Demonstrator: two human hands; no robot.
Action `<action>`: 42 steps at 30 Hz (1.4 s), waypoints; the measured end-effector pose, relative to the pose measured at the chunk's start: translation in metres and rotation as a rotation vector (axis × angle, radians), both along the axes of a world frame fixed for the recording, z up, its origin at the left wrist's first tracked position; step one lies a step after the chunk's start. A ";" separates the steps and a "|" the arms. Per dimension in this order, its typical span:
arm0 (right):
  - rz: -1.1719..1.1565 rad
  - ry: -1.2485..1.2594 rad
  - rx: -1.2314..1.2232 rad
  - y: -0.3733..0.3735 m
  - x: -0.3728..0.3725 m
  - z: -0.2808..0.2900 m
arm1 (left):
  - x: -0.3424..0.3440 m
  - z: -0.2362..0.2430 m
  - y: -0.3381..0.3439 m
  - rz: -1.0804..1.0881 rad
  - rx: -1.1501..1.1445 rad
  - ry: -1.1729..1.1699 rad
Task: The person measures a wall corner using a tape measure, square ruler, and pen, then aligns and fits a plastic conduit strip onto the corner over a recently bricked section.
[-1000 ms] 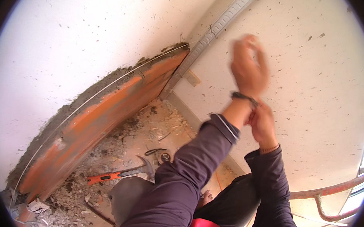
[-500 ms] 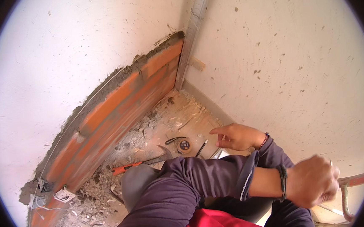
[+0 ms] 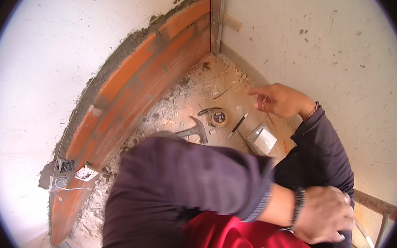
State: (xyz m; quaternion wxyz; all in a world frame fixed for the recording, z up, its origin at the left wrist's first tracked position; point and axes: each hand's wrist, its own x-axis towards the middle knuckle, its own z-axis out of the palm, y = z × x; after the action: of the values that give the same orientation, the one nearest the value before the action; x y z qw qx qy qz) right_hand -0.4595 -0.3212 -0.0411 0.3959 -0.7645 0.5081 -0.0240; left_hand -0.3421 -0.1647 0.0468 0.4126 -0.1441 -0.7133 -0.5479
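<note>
My left arm crosses in front of me to the right. Slightly blurred, my left hand (image 3: 324,214) is curled over dark cloth beside my right sleeve (image 3: 326,136); whatever lies under its fingers is hidden. My right hand (image 3: 282,100) hovers over the floor by the right wall, its index finger stretched out and the others loosely bent, with nothing in it. Below it on the floor lie a white packet or box (image 3: 263,140), a black-and-white pen or marker (image 3: 237,125), a round tape measure (image 3: 219,118) with a black strap, and a claw hammer (image 3: 198,131), its handle hidden by my knee.
A low orange brick strip (image 3: 134,87) edged with grey mortar curves along the left wall. An electrical box (image 3: 86,172) with loose wires sticks out at its near end. Rubble (image 3: 173,98) covers the floor along the bricks. A metal upright (image 3: 217,21) stands in the corner.
The view has shifted, uncovering more of the hammer and the white packet. My left hand has come down and in, onto the dark cloth. My right hand keeps its pointing shape.
</note>
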 end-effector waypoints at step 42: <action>0.379 -0.100 -1.216 -0.180 0.237 0.087 | 0.149 -0.047 -0.095 0.150 -0.259 -0.768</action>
State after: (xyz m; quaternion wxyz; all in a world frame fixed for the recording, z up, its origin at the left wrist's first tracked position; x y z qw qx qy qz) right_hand -0.2229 -0.5009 0.0464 -0.0880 -0.9272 0.2407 -0.2732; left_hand -0.1933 -0.2600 -0.0001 0.1335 0.0726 -0.8871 -0.4359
